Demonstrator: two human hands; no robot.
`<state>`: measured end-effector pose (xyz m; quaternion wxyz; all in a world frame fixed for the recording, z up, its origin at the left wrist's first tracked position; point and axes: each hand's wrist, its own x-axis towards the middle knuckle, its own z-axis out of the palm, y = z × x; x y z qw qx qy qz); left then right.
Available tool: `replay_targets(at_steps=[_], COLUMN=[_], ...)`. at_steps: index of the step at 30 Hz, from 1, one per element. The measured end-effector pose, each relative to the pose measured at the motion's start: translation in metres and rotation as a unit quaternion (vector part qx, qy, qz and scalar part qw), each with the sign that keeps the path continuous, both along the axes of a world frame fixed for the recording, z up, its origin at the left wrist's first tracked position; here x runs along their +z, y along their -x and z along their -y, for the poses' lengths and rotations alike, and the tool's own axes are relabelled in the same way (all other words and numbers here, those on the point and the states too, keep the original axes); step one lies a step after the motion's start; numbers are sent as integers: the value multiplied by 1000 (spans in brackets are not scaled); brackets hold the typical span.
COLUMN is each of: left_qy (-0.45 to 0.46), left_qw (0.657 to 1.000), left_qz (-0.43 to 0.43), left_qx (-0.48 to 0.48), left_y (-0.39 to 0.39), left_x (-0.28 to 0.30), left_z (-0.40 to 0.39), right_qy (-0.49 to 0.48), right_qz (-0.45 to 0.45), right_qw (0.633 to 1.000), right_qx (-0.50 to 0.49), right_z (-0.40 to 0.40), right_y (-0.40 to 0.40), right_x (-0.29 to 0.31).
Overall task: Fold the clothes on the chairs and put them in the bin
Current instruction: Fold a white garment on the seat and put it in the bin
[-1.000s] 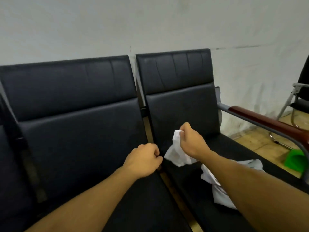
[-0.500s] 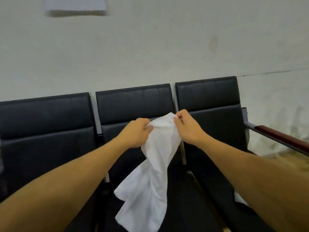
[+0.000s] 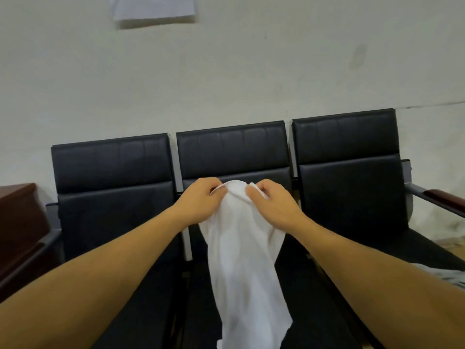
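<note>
Two hands, left hand (image 3: 201,197) and right hand (image 3: 270,200), pinching top edge of white garment (image 3: 241,260), hanging limp before middle black chair (image 3: 232,149). Unfolding step, apparently; next: spread corners apart, flatten for first fold. Bin unseen.

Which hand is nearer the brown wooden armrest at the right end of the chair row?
Right. The right hand pinches the white garment in front of the middle chair, on the side towards the brown wooden armrest. The left hand grips the garment's other side, farther away.

Three joined black chairs (image 3: 347,187), pale garment (image 3: 445,274) on rightmost seat.
</note>
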<state>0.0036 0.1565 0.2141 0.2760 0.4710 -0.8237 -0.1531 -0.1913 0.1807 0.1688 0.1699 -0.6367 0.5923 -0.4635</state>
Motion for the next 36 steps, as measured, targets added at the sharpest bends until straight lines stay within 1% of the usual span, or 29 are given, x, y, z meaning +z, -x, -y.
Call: replay_targets(at_steps=[2, 3, 5, 7, 9, 11, 13, 15, 18, 22, 23, 24, 25, 26, 28, 29, 30, 31, 32, 33, 35, 36], left_qy=[-21, -28, -48, -107, -176, -203, -169, -130, -99, -106, -96, -81, -68, -57, -63, -60, -60, -68, -90, -121, -173, -181], left_qw=[999, 998, 996, 990, 974, 962, 959, 946, 933, 919, 919, 924, 936, 952, 985, 991, 993, 994, 994, 993, 980, 973], left_qz=[-49, -59, -53, -6, 61, 118, 200, 285, 345, 380, 382, 371, 342, 292, 130, 52, -3, -30, -29, -8, 73, 117], left_qx=[-10, -21, -56, -94, -127, -136, -113, -77, -25, 11, 25, 39, 54, 72, 98, 104, 100, 81, 47, 2, -67, -84], left_y=[0, -1, -5, -12, -21, -28, -34, -37, -46, -61, -64, -67, -68, -68, -61, -55, -49, -45, -42, -40, -40, -41], left_x=[-4, -6, -9, -16, -26, -40, -48, -52, -49, -43, -43, -44, -46, -46, -45, -44, -42, -39, -37, -33, -30, -30], left_z=[-2, -1, 1, 4, 8, 14, 23, 33, 43, 45, 47, 48, 48, 49, 46, 42, 37, 34, 29, 24, 17, 16], right_qy=[-7, -5, 16, 38, 39, 22, -3, -26, -30, -32, -39, -53, -75, -103, -162, -195, -227, -265, -306, -349, -410, -420], right_qz=[-60, -90, -131, -163, -177, -224, -284, -322, -359, -376, -378, -380, -383, -384, -373, -347, -304, -247, -188, -138, -56, -12], right_qw=[998, 995, 991, 986, 982, 971, 956, 944, 930, 917, 914, 911, 907, 904, 902, 907, 919, 928, 931, 926, 910, 908], right_qx=[30, 38, 19, -19, -59, -83, -78, -70, -78, -127, -142, -152, -157, -157, -148, -134, -112, -85, -57, -36, -13, -15], right_z=[1, 3, 7, 11, 11, 11, 8, 5, 0, -8, -9, -11, -14, -14, -15, -15, -16, -17, -21, -24, -29, -29], right_y=[-7, -8, -4, 6, 20, 34, 41, 46, 55, 75, 78, 82, 83, 84, 84, 83, 82, 81, 81, 81, 83, 85], right_x=[-4, -5, -4, -1, 4, 5, 5, 1, -4, 2, 4, 5, 5, 4, 2, 2, 1, 2, 4, 7, 8, 7])
